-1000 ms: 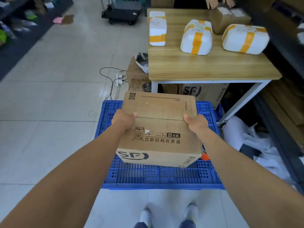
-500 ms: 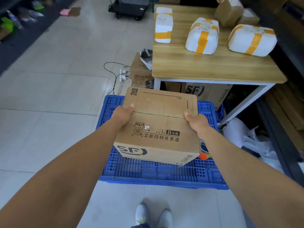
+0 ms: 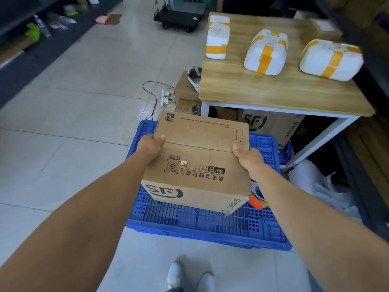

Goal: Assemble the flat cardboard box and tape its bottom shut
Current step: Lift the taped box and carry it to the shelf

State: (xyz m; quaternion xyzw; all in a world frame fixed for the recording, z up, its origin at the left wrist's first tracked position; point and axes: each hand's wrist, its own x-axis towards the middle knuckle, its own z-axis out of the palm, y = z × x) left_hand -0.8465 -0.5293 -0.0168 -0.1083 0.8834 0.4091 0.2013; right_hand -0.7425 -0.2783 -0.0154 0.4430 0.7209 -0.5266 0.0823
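Little has shifted: both hands, left hand [image 3: 150, 145] and right hand [image 3: 248, 158], keep gripping the SF cardboard box [image 3: 199, 163] above the blue crate [image 3: 210, 226], which sits on the tiled floor [image 3: 73, 106] beside the wooden worktop [image 3: 273, 91].

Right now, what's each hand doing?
Left hand: closed on the left side of the cardboard box, thumb on top.
Right hand: closed on the box's right side, thumb on top.
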